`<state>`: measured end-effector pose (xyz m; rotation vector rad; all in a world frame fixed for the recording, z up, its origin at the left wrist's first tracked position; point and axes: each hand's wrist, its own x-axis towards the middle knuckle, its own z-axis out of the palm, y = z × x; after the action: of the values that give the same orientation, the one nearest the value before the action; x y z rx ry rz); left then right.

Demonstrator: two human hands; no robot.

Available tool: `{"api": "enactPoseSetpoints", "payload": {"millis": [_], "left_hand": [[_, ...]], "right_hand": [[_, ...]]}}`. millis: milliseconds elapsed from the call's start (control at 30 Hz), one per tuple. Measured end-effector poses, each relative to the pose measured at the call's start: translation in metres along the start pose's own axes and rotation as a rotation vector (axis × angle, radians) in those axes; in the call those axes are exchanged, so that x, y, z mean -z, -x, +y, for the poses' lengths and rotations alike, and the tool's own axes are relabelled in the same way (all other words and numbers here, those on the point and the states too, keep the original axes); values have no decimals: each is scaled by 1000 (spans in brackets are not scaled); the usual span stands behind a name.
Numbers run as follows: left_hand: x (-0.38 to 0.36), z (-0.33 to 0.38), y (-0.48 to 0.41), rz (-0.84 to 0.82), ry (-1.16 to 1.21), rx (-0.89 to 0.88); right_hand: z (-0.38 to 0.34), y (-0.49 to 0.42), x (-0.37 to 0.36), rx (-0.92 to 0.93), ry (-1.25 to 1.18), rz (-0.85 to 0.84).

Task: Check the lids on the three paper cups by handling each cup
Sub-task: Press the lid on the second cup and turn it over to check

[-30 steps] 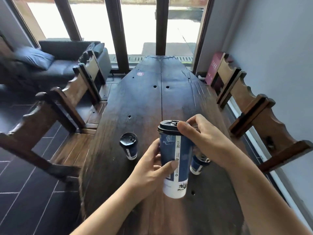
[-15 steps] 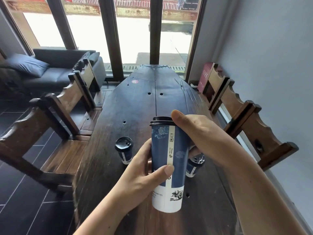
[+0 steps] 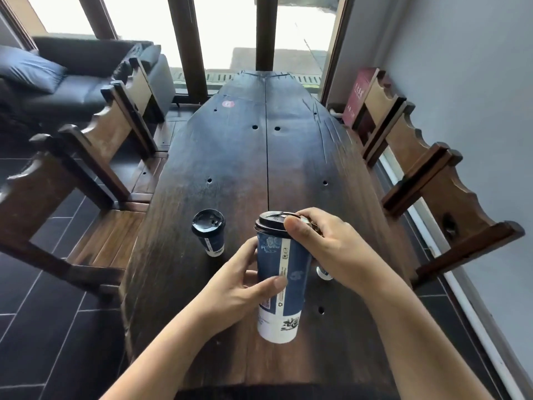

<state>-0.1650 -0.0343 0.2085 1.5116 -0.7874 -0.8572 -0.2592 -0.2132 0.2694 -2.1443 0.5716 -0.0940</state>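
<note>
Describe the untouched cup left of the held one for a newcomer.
On the long dark table, look just left of the tall held cup. The short cup stands alone, black lid in full view; the third cup is mostly hidden behind the right hand.

You have one view only, a wide-angle camera on your head. It looks forward and down along the long dark wooden plank table [image 3: 230, 157], whose near end lies close beneath you, toward the tall dark-framed windows [image 3: 227, 30] beyond.
</note>
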Motion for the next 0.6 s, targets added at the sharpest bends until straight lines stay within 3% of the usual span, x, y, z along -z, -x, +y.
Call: {"api": "enactPoseSetpoints", "payload": {"millis": [367,600], "left_hand": [[11,-136,-50,-15,-201,179],[11,-193,-66,2,-186,230]], "right_hand": [[114,-40,-82,-65,-129,-73],[162,-54,-122,-78,-45,-152]]}}
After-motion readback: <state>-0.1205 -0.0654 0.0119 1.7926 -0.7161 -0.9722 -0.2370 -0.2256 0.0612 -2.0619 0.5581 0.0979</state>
